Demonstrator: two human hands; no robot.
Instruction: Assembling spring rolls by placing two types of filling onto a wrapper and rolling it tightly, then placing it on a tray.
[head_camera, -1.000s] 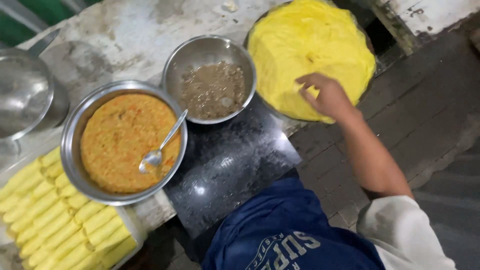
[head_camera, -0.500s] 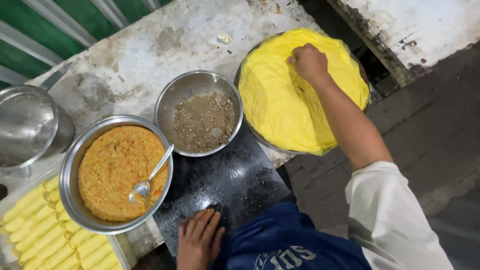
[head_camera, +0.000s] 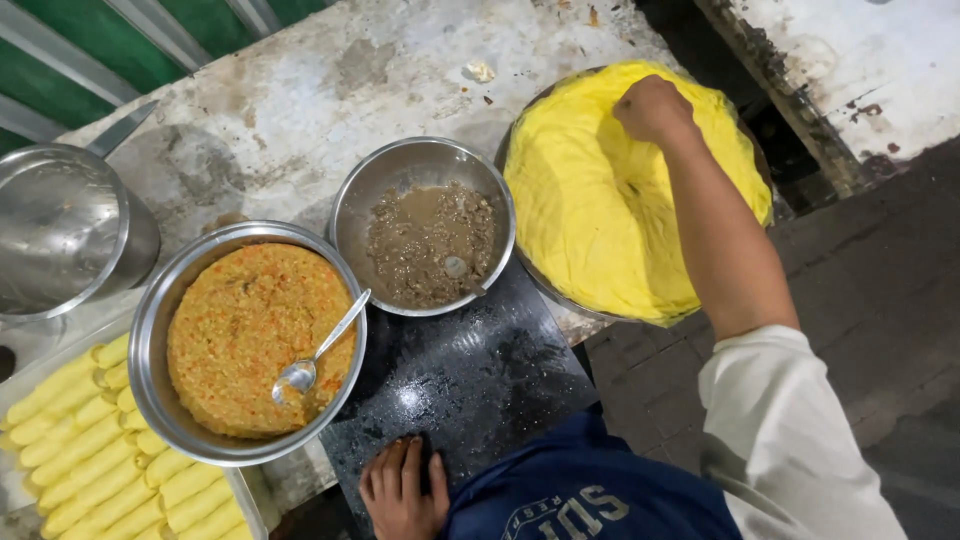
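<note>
My right hand (head_camera: 652, 108) reaches across a stack of thin yellow sheets (head_camera: 600, 220) piled on a round pan, its fingers closed on the top sheet near the far edge. My left hand (head_camera: 400, 490) lies flat, fingers apart, on the near edge of a black stone slab (head_camera: 470, 380). Behind the slab sit two steel bowls: one (head_camera: 160, 330) holds an orange crumbly filling with a spoon (head_camera: 315, 355) in it, the other (head_camera: 420, 165) holds a brown wet mixture.
A tray of yellow rolled pieces (head_camera: 90, 460) sits at the lower left. An empty steel pot (head_camera: 60, 230) stands at the left on the worn concrete counter (head_camera: 330, 80). Dark paved floor lies to the right.
My right hand has travelled from the near side of the yellow stack to its far edge. My left hand has come into view and settled on the black slab.
</note>
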